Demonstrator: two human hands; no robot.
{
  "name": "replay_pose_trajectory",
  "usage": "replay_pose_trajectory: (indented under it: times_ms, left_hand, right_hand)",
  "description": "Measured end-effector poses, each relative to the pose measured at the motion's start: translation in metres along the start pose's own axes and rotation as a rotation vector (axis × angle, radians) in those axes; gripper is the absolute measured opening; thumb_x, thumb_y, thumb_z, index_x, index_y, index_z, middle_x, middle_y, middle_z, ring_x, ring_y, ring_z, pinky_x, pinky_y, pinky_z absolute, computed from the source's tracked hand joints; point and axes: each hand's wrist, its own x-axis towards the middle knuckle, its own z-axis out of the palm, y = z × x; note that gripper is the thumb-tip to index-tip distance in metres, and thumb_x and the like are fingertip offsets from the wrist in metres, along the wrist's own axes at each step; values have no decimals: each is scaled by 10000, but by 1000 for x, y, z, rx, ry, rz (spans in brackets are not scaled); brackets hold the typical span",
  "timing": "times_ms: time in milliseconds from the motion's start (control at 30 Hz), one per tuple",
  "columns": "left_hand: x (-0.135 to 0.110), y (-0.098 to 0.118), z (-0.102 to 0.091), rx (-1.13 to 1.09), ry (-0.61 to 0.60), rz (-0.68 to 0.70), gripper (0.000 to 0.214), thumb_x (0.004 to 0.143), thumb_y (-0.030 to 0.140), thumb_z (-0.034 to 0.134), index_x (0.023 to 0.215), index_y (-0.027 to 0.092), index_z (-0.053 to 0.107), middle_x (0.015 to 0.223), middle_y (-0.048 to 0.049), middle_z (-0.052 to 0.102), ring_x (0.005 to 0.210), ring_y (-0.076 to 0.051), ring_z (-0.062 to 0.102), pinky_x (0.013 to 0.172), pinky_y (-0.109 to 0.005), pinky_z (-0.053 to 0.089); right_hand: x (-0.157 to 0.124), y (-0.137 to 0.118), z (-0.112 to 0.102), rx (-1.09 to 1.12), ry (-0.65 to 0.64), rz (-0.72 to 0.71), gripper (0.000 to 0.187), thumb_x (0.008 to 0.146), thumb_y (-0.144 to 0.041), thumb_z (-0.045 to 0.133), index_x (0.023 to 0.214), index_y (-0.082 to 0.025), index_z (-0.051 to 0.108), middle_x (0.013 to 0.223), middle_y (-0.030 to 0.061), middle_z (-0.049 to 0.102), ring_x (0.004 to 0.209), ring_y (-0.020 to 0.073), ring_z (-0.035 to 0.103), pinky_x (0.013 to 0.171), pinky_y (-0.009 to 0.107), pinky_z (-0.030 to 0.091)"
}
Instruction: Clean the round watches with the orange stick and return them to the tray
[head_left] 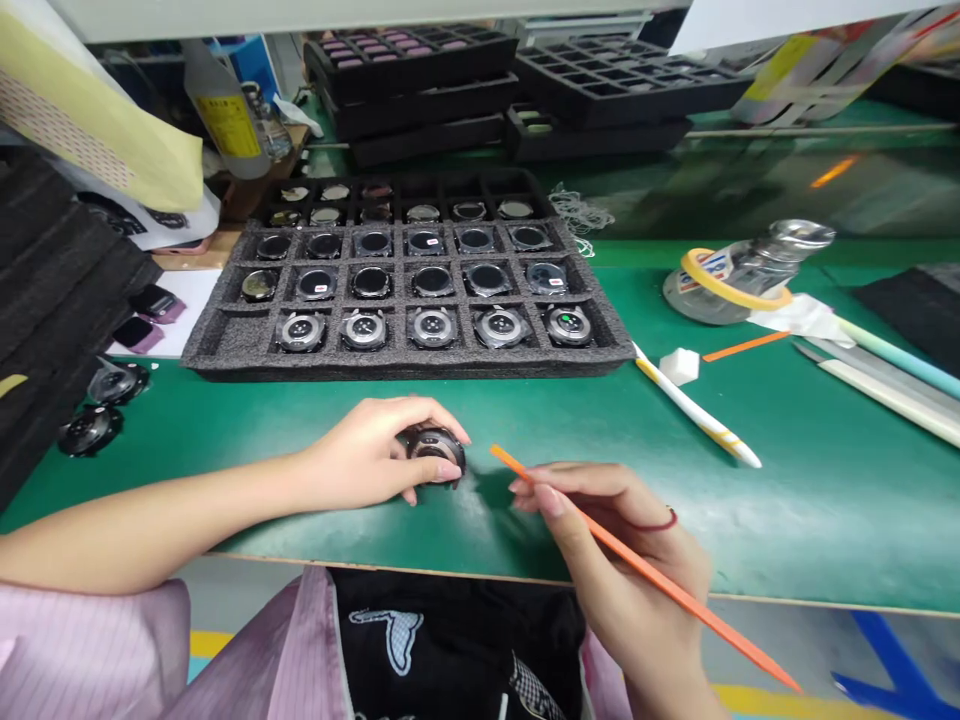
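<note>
My left hand is closed around a round black watch case, holding it down on the green mat near the front edge. My right hand pinches a long thin orange stick, whose tip points toward the watch case and stops a short way to its right. Behind both hands lies a dark foam tray with rows of round watch cases in its compartments; the front-left and front-right compartments of it are vacant.
Two loose black watch parts lie at the left edge beside dark foam sheets. A white pen-like tool, a small white block, an orange stick, a tape roll round a glass bottle and more stacked trays sit to the right and behind.
</note>
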Motion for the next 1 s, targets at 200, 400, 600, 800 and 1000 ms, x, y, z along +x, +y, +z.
replay_pose_trajectory:
  times_ms: [200, 400, 600, 800, 1000]
  left_hand:
    - [3, 0, 0, -59, 11, -31, 257, 779, 242, 826, 1005, 175, 723, 813, 11, 746, 498, -71, 626, 471, -162, 499]
    - [4, -3, 0, -131, -3, -42, 289, 779, 248, 819, 1027, 172, 692, 819, 3, 746, 583, -109, 681, 519, -200, 573]
    - [5, -4, 0, -76, -16, -48, 302, 798, 283, 813, 1054, 170, 700, 855, -7, 754, 565, -109, 676, 519, -217, 593]
    - [5, -6, -2, -36, -31, -37, 304, 830, 303, 796, 1091, 188, 692, 886, -13, 775, 597, -115, 691, 537, -207, 586]
    - [3, -6, -2, -4, -44, -26, 288, 840, 301, 784, 1087, 184, 693, 899, -13, 784, 580, -114, 689, 526, -208, 586]
  right_hand:
    - [21, 7, 3, -106, -230, -104, 40, 921, -196, 727, 909, -232, 719, 873, 48, 822, 805, 195, 809, 734, 286, 670]
    - [34, 3, 4, -71, -327, -72, 73, 931, -203, 703, 865, -231, 683, 876, 39, 808, 824, 175, 793, 753, 270, 651]
    - [32, -1, -3, -127, -339, -29, 124, 947, -238, 686, 827, -227, 661, 825, 49, 791, 749, 173, 768, 686, 259, 624]
    - [50, -2, -3, -77, -471, 0, 141, 957, -272, 666, 824, -227, 663, 850, 31, 789, 755, 164, 743, 687, 261, 580]
    - [53, -3, -6, -86, -485, 23, 136, 956, -244, 665, 821, -228, 668, 850, 11, 785, 760, 145, 737, 689, 233, 558]
